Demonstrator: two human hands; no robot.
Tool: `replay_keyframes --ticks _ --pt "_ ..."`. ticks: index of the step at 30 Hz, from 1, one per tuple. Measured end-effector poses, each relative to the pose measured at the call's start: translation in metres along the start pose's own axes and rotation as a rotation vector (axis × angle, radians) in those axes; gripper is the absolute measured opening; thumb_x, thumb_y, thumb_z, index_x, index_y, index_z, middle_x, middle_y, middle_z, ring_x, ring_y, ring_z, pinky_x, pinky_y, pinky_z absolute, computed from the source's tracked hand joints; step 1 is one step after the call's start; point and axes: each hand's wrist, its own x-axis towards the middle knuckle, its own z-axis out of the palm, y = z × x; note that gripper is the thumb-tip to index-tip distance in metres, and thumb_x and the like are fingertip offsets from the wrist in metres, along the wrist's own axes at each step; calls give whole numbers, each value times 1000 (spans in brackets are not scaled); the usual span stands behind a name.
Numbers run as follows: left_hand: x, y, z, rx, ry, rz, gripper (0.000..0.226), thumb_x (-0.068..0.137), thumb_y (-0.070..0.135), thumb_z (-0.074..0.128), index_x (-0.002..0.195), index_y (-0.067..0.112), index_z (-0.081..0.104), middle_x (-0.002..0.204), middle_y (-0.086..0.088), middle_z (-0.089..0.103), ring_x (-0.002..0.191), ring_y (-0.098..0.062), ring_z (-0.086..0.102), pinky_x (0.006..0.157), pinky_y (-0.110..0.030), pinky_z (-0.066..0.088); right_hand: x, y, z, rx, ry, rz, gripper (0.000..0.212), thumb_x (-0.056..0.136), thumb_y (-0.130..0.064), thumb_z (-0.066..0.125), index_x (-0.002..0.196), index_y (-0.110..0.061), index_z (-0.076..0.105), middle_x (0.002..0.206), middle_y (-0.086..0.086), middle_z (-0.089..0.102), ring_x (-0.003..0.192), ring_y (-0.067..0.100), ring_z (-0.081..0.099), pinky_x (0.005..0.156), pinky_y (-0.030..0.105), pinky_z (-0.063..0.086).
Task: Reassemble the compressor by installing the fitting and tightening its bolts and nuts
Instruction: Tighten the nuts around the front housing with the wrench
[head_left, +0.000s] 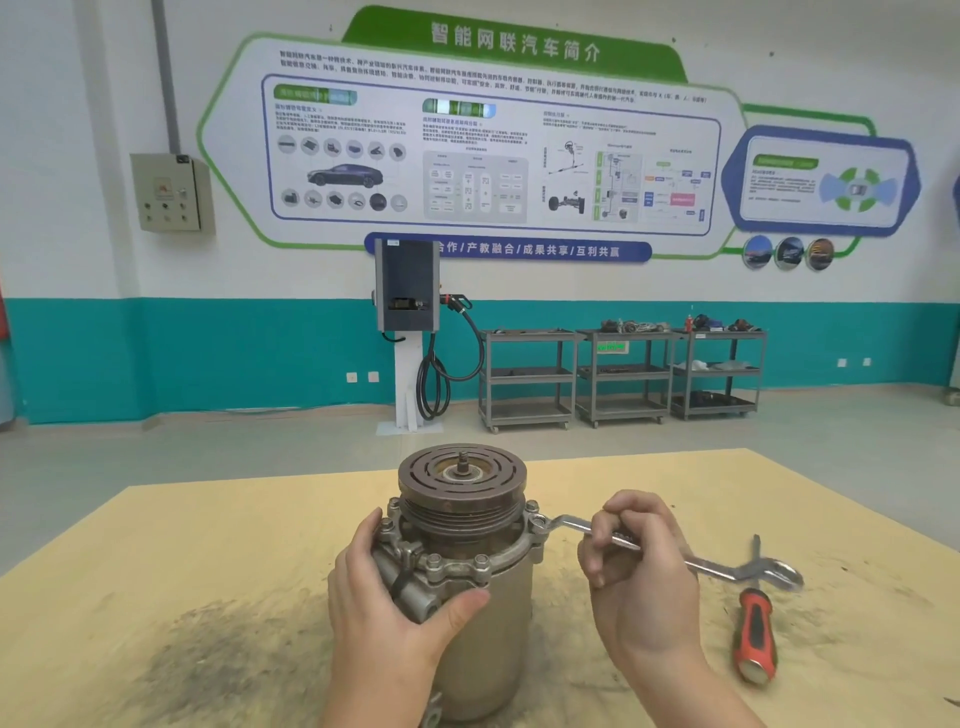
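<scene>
Left hand (387, 605) wraps compressor (467, 571) body; right hand (631, 556) grips wrench (571, 527), ring end on right flange bolt (537, 524). Compressor upright, pulley on top.

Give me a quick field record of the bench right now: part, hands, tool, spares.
part: compressor upright on the table, pulley end up
left hand: grips the compressor body
right hand: holds the wrench
wrench: ring end on a flange bolt at the compressor's right
spares: screwdriver with red handle and a second wrench on the table, right
</scene>
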Motion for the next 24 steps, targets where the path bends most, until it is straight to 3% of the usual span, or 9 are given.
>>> replay_keyframes --ticks 3,6,8,10,12,15,17,20,24 --pt "-1 0 0 4 -1 -9 130 25 90 63 139 37 29 121 21 35 117 3 27 106 -35 27 -22 7 2 -169 -107 -212 35 87 2 41 69 -20 62 53 6 52 45 18 46 44 22 38" --pt "0 -3 0 8 10 9 128 26 94 61 137 39 29 118 24 35 116 4 28 102 -32 28 -39 19 11 -597 -241 -577 17 83 -14 56 79 -28 66 70 -3 64 60 6 58 55 17 46" --pt "3 -3 3 2 28 6 132 26 89 65 140 31 34 119 15 39 121 -7 35 103 -36 33 -41 26 18 -850 -379 -802 9 81 -13 65 85 -19 70 81 -11 66 71 -1 58 64 12 45" --pt "6 -3 4 -17 56 -13 126 27 78 68 138 27 37 119 10 42 124 -21 42 104 -42 37 -37 25 24 -927 -463 -880 5 81 -15 72 84 -11 71 86 -9 65 76 3 58 67 15 45" --pt "4 -4 3 -28 44 9 123 25 93 63 131 38 33 117 22 39 122 -12 38 101 -36 34 -35 16 25 -858 -504 -908 18 91 -25 66 84 -9 70 88 -7 63 78 9 60 68 17 47" --pt "2 -9 -1 11 -23 57 106 33 102 50 126 58 25 118 44 26 115 10 29 99 -29 27 -35 -5 29 -579 -399 -776 18 101 -34 45 92 -28 59 88 -9 64 72 7 60 66 17 47" --pt "3 -11 -4 47 -88 66 101 37 101 51 125 68 14 115 54 16 118 22 20 101 -29 25 -27 -14 31 -373 -230 -570 19 101 -24 37 94 -33 52 76 1 66 56 13 56 55 20 44" --pt "12 -13 -10 103 -140 91 98 40 101 50 121 80 0 126 43 21 120 8 26 105 -32 23 -5 -16 27 -163 -15 -204 27 101 -2 30 97 -24 45 60 4 61 44 16 47 44 21 38" --pt "19 -19 -18 60 -182 51 96 41 99 53 120 82 1 138 19 37 133 -14 31 110 -38 25 13 -8 22 25 92 68 23 98 2 28 92 -16 40 50 2 51 36 14 36 38 19 30"
